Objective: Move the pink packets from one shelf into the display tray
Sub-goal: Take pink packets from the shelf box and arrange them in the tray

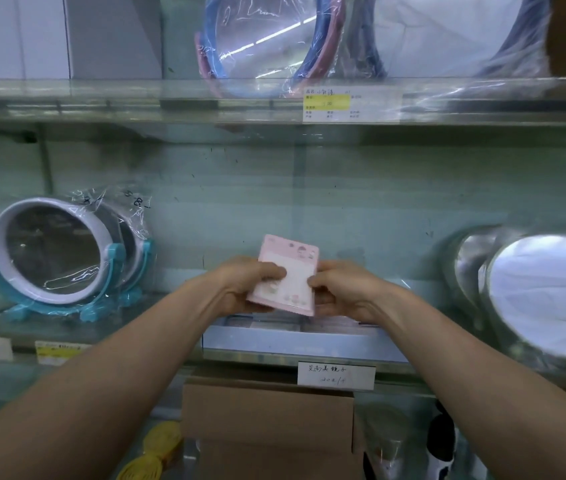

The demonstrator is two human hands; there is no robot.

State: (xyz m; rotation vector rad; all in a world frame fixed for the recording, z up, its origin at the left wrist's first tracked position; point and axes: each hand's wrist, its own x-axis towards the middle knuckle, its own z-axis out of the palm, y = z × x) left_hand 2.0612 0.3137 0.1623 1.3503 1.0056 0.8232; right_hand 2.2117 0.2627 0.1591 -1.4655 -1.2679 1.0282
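Both hands grip pink packets [286,276], white panel, cartoon print: left hand [252,285] and right hand [338,289] pinch opposite edges, display tray [295,341] just below.

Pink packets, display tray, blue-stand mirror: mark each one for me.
pink packets [290,268]: head view, on the pale front panel of the top packet.
display tray [292,344]: head view, on its bare front wall.
blue-stand mirror [51,251]: head view, on the dark glass of the front one.
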